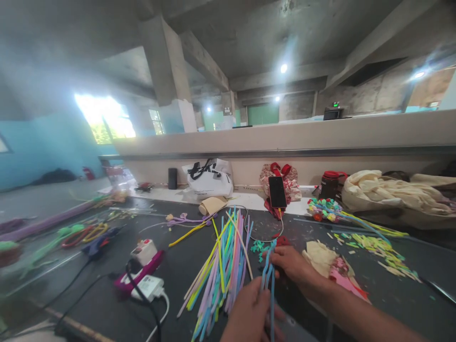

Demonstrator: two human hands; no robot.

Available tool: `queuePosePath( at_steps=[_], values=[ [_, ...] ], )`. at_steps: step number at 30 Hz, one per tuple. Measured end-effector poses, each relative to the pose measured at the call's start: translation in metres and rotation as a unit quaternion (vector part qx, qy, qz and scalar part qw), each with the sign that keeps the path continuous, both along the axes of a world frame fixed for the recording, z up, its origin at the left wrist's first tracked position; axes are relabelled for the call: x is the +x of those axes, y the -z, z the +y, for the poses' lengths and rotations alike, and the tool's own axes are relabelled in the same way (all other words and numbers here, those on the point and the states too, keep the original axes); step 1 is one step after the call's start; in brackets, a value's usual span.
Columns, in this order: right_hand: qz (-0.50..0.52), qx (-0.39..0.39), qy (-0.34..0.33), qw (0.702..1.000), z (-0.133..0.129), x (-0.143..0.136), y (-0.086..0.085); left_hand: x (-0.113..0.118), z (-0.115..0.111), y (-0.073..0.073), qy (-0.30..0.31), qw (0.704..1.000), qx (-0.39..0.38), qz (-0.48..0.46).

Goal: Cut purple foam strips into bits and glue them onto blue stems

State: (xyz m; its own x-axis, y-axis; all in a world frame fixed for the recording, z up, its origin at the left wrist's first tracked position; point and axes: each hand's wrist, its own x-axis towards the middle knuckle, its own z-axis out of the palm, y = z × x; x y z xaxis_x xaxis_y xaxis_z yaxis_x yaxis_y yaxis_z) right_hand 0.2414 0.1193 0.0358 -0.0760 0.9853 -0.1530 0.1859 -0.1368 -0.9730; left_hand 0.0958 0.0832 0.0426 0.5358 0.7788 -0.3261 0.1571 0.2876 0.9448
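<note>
Several blue pipe cleaners (pixel 268 270) run upright between my two hands. Lower down, my left hand (pixel 251 304) is closed around them. My right hand (pixel 290 263) pinches the same blue stems near their upper ends. To the left, a large loose bundle of pipe cleaners (pixel 223 266) in blue, yellow, purple and pink lies on the dark table (pixel 181 266). Just beyond my fingers are small green cut pieces (pixel 259 247) and something dark red (pixel 282 241), partly hidden by my right hand.
A magenta power strip (pixel 138 278) with white plugs and cables lies at left, near a blue glue gun (pixel 101 242). At the back are a white bag (pixel 210 178) and a propped phone (pixel 277 192). Yellow-green scraps (pixel 381 249) and a cream cloth (pixel 318 256) lie at right.
</note>
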Motion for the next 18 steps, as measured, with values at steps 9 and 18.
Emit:
queuePosePath(
  at_steps=[9,18],
  values=[
    [-0.108,0.031,0.012,0.994,0.007,0.014,0.002,0.031,0.008,-0.009,-0.070,0.945,0.255,0.195],
    [-0.281,0.162,0.033,0.946,-0.014,0.037,-0.024,-0.053,0.024,-0.031,-0.173,0.756,0.442,0.450]
  ],
)
